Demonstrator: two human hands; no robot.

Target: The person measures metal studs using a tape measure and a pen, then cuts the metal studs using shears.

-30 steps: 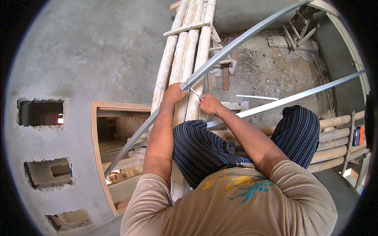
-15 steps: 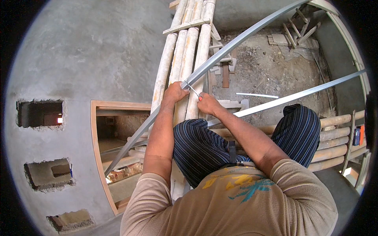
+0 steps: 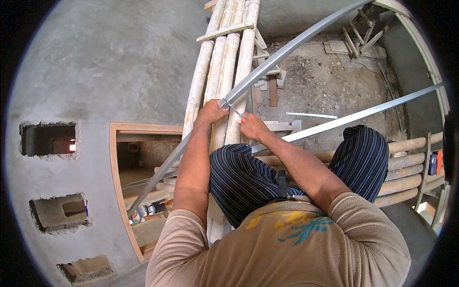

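A long grey metal channel (image 3: 282,54) slants across the view from upper right to lower left. My left hand (image 3: 211,113) is closed around it near the middle, where a seam or edge shows. In my right hand (image 3: 253,128) is a red-handled tool with a slim metal shaft (image 3: 235,111); its tip meets the channel right beside my left fingers. The fist hides most of the handle, so its exact kind is unclear. A second metal channel (image 3: 356,116) runs past my right forearm and between my knees.
I sit on a platform of whitish poles (image 3: 215,62) tied with a crosspiece. More poles (image 3: 399,177) lie at right. Below is a debris-strewn floor (image 3: 325,81) with a wooden frame (image 3: 366,36). At left, a grey wall has a doorway frame (image 3: 114,167); another person (image 3: 146,212) shows through it.
The tool's shaft has shifted slightly in my right hand, its tip still at the channel. Another person has come into view through the doorway at lower left.
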